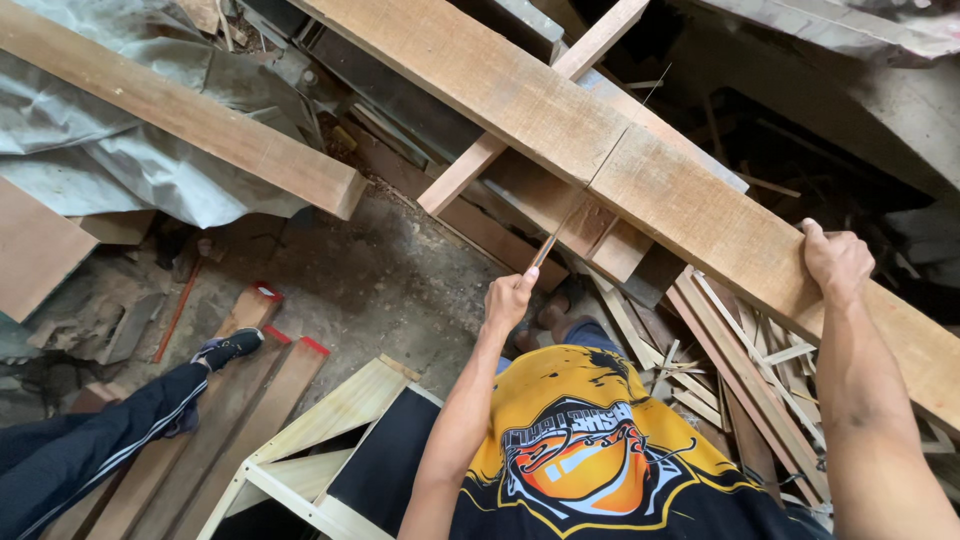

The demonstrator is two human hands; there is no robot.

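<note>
A long wide wooden plank runs diagonally from the top centre down to the right edge, with a dark line across it near its middle. My right hand grips the plank's near edge, fingers curled over it. My left hand is shut on a thin pencil-like stick whose tip reaches up to the plank's lower edge by that line. My yellow and black shirt fills the bottom centre.
A second thick beam lies at upper left over a grey tarp. Another person's dark-trousered leg and shoe stretch in from the left. A pale wooden frame and floor planks sit below. Thin offcuts are piled at the right.
</note>
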